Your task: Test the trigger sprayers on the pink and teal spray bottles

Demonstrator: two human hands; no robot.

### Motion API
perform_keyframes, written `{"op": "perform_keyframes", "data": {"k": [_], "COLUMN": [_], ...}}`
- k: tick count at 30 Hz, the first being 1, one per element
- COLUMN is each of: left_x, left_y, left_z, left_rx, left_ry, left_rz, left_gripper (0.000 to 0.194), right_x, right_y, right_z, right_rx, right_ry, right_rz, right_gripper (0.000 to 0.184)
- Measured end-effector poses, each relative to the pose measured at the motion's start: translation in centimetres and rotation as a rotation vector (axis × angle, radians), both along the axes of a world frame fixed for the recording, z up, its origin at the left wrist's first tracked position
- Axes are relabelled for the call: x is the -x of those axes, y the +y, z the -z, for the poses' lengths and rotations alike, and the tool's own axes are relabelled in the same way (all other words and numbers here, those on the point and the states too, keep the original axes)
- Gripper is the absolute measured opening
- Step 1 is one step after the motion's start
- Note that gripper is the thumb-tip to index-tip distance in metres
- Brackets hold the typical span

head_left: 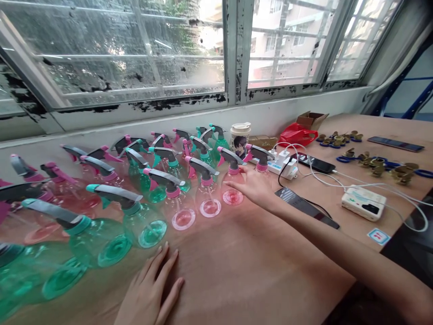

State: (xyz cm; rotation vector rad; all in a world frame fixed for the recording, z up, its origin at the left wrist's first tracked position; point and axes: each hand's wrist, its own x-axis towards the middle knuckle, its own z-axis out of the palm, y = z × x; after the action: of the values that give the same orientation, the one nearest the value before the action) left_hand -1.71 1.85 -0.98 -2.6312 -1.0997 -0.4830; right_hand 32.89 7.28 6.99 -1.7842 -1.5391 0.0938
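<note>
Rows of clear spray bottles stand upright on the brown table, some pink and some green, with grey-and-coloured trigger heads. My right hand (259, 187) is at the right end of the front row. Its thumb stretches across the lower side of a pink spray bottle (232, 195), and its other fingers reach up near that bottle's neck, partly hidden. Behind this hand stands another pink bottle (261, 166), its body mostly covered. My left hand (152, 286) lies palm down on the table, fingers spread, just in front of a green spray bottle (149, 230).
A patterned paper cup (240, 139) and a red plastic bag (298, 134) stand by the wall. To the right are a white power strip (282, 163) with cables, phones (306, 208), a white box-shaped device (363, 202) and several brass-and-blue items (375, 163). The wall carries windows.
</note>
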Motion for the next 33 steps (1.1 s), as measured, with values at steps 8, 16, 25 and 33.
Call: {"op": "perform_keyframes", "data": {"k": [8, 16, 25, 33], "left_x": [0.2, 0.0, -0.7, -1.3], "left_y": [0.3, 0.3, 0.3, -0.6], "left_z": [0.3, 0.1, 0.0, -0.6], "left_rx": [0.036, 0.078, 0.124, 0.159], "left_ry": [-0.025, -0.033, -0.023, -0.018], "left_rz": [-0.007, -0.025, -0.053, -0.069], "left_gripper": [0.047, 0.050, 0.052, 0.046], "right_x": [-0.3, 0.0, 4.1, 6.0], "right_y": [-2.3, -8.4, -13.9, -10.9], "right_z": [-0.1, 0.4, -3.3, -2.3], "right_rx": [0.032, 0.072, 0.188, 0.150], "right_ry": [-0.060, -0.158, -0.193, 0.311], "right_rz": [-0.008, -0.108, -0.427, -0.880], "right_gripper": [0.052, 0.054, 0.073, 0.071]}}
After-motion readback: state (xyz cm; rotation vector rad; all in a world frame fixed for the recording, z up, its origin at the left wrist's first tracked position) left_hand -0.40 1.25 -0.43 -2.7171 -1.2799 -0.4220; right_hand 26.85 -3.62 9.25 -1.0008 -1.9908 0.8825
